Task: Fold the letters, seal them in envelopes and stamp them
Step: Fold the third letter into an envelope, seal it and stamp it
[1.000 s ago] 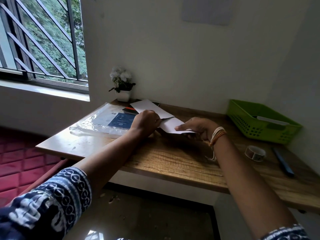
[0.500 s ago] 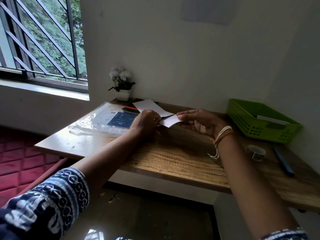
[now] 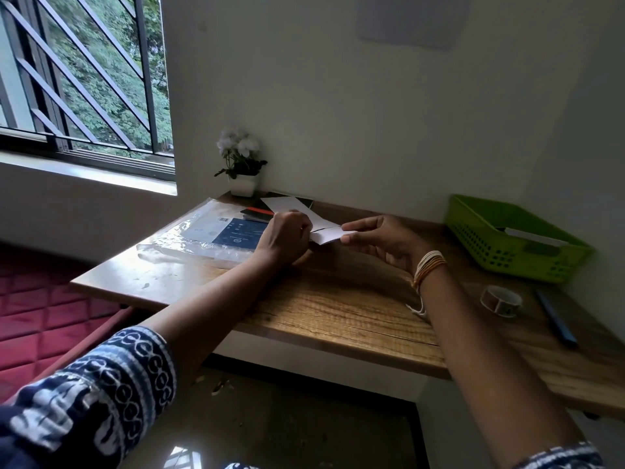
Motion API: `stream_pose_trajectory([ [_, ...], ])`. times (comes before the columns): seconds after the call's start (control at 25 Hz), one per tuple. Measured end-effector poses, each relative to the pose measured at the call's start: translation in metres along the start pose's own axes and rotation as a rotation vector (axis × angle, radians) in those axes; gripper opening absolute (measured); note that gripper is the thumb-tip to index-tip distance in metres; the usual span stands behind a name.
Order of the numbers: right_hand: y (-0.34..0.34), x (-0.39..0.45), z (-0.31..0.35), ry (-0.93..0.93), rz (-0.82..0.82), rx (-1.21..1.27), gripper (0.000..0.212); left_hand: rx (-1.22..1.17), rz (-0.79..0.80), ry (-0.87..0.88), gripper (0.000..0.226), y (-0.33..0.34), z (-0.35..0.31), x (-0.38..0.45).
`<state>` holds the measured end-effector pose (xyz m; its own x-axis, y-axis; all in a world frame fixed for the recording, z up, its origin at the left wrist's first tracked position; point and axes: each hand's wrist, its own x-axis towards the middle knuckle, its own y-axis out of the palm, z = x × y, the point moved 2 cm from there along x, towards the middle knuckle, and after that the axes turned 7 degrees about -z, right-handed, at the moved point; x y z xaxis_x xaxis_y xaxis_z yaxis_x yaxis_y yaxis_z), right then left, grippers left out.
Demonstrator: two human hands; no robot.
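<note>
Green basket point(image 3: 507, 247), white paper point(image 3: 324, 235), blue pen point(image 3: 554, 318)

My head camera is looking forward and down from close behind my fingers point(image 3: 353, 227), taking in the table point(image 3: 338, 309) beneath and beyond them.

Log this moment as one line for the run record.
left hand grips folded paper | right hand pinches its other end | paper above desk | tape roll untouched
</note>
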<state>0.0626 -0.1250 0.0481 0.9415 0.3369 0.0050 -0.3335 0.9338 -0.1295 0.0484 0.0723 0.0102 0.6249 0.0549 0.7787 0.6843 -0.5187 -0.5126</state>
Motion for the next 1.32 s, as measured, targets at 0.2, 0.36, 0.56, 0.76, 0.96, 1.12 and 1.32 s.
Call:
stream_pose_trajectory([
  [0.2,0.002,0.000,-0.002,-0.037,-0.033,-0.002,0.030,0.004,-0.002,-0.127,0.020,0.001,0.007,0.002],
  [0.36,0.002,0.000,-0.003,0.010,-0.018,0.040,0.022,-0.030,0.108,-0.268,0.040,0.005,0.014,0.003],
  [0.56,0.000,0.003,-0.012,0.076,-0.101,-0.046,0.014,0.027,0.212,-0.243,0.036,0.010,0.016,0.004],
  [0.76,0.003,0.002,-0.013,0.116,-0.091,-0.079,0.012,0.177,0.271,-0.134,0.015,0.012,0.010,0.006],
  [0.96,0.003,0.009,-0.018,0.040,-0.201,-0.046,0.009,0.187,0.269,-0.030,0.019,0.010,0.006,0.006],
  [1.12,0.004,0.014,-0.020,-0.005,-0.259,-0.016,0.020,0.145,0.259,0.046,0.016,0.013,0.001,0.003],
  [1.32,0.007,0.015,-0.015,-0.144,-0.214,-0.284,0.038,0.117,0.242,0.047,0.015,0.009,0.002,0.003],
])
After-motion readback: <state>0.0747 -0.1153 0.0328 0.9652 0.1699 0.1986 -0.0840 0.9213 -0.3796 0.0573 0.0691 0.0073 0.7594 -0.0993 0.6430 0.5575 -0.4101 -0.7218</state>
